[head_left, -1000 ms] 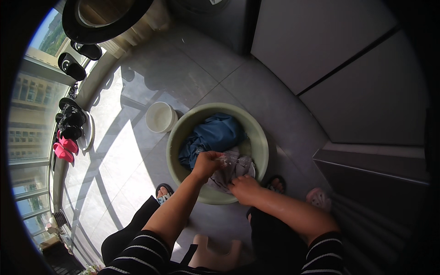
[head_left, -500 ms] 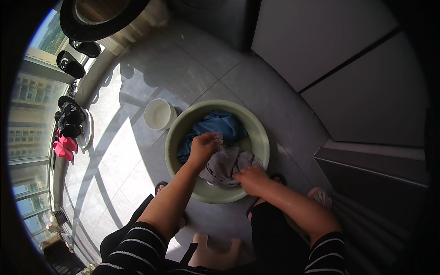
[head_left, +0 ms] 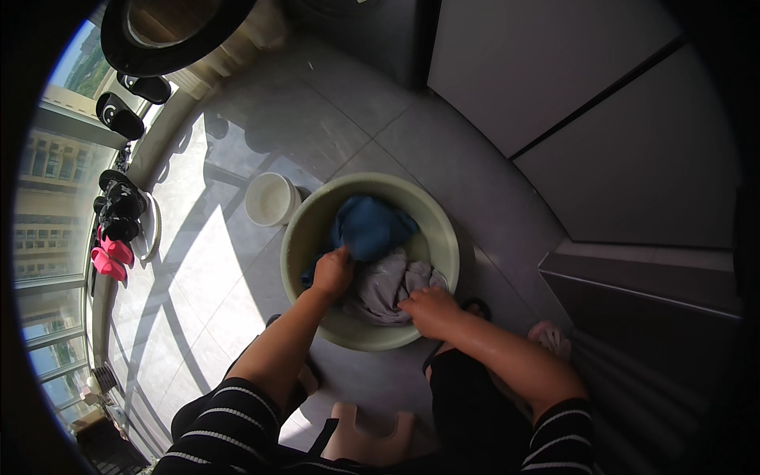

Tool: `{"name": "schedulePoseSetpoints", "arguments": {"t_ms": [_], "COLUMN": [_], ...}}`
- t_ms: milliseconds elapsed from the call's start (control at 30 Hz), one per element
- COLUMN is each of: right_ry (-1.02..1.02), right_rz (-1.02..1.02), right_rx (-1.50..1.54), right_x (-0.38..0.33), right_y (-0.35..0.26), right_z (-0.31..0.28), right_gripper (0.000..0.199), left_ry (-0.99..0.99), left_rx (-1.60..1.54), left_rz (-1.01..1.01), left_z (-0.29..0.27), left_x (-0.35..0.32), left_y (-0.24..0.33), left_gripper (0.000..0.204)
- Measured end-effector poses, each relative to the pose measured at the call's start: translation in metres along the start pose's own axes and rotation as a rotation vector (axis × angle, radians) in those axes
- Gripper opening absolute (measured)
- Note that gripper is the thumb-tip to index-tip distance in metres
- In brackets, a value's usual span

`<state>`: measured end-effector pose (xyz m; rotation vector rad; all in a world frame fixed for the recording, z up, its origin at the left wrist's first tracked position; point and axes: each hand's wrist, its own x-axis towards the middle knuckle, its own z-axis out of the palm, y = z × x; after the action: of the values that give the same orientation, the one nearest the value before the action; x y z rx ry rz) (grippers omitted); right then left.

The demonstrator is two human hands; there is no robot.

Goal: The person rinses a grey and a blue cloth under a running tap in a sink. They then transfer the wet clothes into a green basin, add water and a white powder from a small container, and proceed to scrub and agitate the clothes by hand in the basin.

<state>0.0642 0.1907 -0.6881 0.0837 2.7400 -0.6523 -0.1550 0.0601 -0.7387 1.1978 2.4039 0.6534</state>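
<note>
A pale green round basin (head_left: 290, 265) stands on the floor in front of me with wet-looking cloth in it. My left hand (head_left: 333, 271) is closed on the near edge of a blue cloth (head_left: 370, 227), which is bunched up toward the far side. A grey cloth (head_left: 380, 289) lies crumpled in the nearer part, and my right hand (head_left: 431, 311) grips its right edge by the rim. The fingertips of both hands are partly hidden.
A small white bucket (head_left: 269, 199) stands left of the basin. Slippers (head_left: 112, 255) and other footwear line the window side. A beige stool (head_left: 368, 437) is below me. Grey cabinets (head_left: 554, 103) rise at the right, and a dark round-rimmed object (head_left: 170, 36) is at upper left.
My left hand has come down and slightly left, from the grey cloth to the blue one. The blue cloth has bunched up and shifted nearer. My right hand stays on the grey cloth.
</note>
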Motion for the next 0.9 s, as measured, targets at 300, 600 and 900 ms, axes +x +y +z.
{"name": "schedulePoseSetpoints", "arguments": {"t_ms": [300,600,900], "right_ry": [-0.018,0.458,-0.118], "right_rz": [0.052,0.385,0.282], "right_rx": [0.469,0.353,-0.094], "right_x": [0.009,0.04,0.112], "right_y": [0.009,0.022,0.026], "right_z": [-0.062,-0.081,-0.041], "right_gripper": [0.047,0.035,0.057], "left_ry": [-0.386,0.197,-0.27], "left_rx": [-1.047,-0.129,0.311], "left_rz": [-0.11,-0.224,-0.091], "left_z": [-0.091,-0.05,0.005], "left_x": [0.011,0.023,0.007], "left_y": [0.076,0.004,0.023], "left_gripper": [0.031,0.059,0.064]}}
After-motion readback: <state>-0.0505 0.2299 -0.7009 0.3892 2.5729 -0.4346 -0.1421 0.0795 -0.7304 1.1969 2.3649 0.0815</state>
